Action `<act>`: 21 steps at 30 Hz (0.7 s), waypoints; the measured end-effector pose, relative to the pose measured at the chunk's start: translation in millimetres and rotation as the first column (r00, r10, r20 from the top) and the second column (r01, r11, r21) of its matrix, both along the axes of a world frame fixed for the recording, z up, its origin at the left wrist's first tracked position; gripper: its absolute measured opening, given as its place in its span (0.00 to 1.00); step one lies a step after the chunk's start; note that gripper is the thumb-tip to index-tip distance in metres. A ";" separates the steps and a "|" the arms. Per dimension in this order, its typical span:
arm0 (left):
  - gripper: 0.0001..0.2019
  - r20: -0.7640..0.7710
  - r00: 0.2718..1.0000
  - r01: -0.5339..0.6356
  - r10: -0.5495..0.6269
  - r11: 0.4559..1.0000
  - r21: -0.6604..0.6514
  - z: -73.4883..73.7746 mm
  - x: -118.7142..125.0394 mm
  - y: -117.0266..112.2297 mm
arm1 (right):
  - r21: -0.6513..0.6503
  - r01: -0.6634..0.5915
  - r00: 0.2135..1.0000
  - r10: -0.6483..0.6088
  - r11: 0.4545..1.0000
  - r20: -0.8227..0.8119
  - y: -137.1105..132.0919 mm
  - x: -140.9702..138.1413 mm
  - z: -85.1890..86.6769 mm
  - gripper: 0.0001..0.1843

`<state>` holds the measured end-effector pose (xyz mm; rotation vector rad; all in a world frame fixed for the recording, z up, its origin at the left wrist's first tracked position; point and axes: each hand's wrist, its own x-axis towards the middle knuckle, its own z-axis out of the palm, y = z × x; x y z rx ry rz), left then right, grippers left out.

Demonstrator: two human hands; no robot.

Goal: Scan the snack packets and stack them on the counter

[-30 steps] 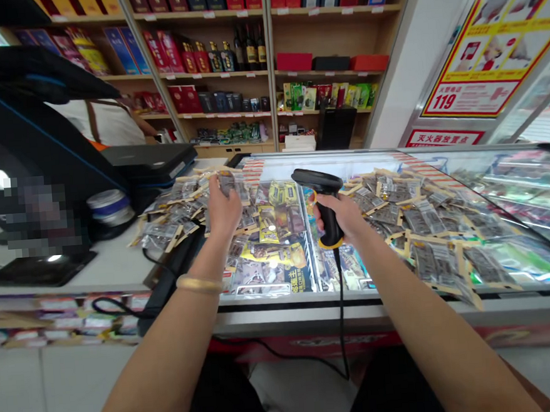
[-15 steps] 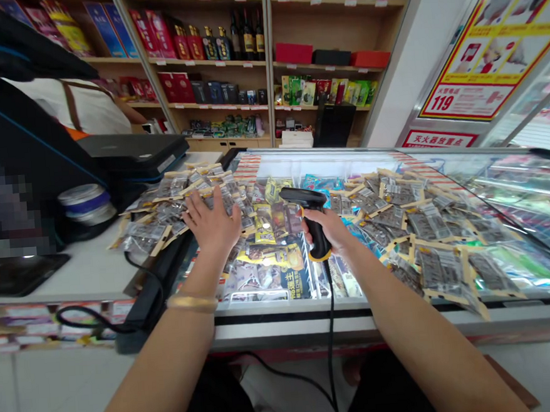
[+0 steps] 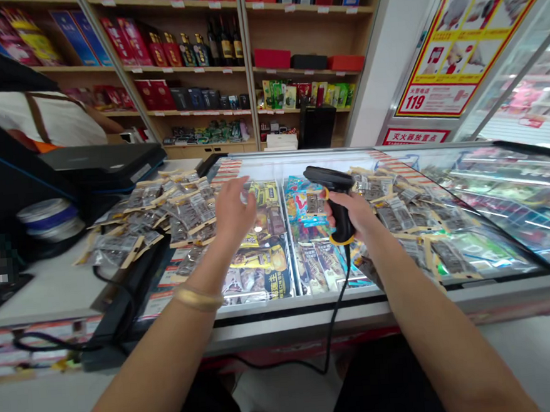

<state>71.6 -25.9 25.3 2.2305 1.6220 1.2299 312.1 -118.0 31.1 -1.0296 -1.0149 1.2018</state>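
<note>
Where the freezer (image 3: 274, 322) meets the bench (image 3: 64, 283), packets (image 3: 190, 212) lie heaped across both, with more on the freezer's right; near the left heap the left hand (image 3: 234, 210) hovers, grip loosely parted and holding nothing, while the right hand (image 3: 354, 210) has its grip closed around a scanner (image 3: 329, 178) above the freezer

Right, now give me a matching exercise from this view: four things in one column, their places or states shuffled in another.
1. Scanner
2. Gold-coloured bracelet
3. Black cable
4. Sign with "119"

A. At the upper right of the view
B. Gripped by the right hand
C. Hanging from the bottom of a handle
D. Around the left wrist

Pairs: 1-B, 2-D, 3-C, 4-A
</note>
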 end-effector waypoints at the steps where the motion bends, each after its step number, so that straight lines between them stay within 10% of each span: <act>1: 0.20 0.010 0.998 0.056 -0.055 0.996 -0.067 0.7 17.2 1.2 | -0.007 0.032 0.999 -0.032 0.999 0.018 -5.2 14.6 1.9 0.24; 11: 0.23 -0.308 0.945 -0.022 -0.113 0.914 -0.405 -19.5 149.8 1.9 | -0.001 0.207 0.978 -0.207 0.978 -0.011 -34.0 82.0 -15.3 0.23; 21: 0.31 -0.082 0.996 -0.017 -0.024 0.886 -0.463 -30.5 144.4 9.4 | -0.001 0.159 0.987 -0.159 0.987 0.001 -37.4 72.8 -14.8 0.22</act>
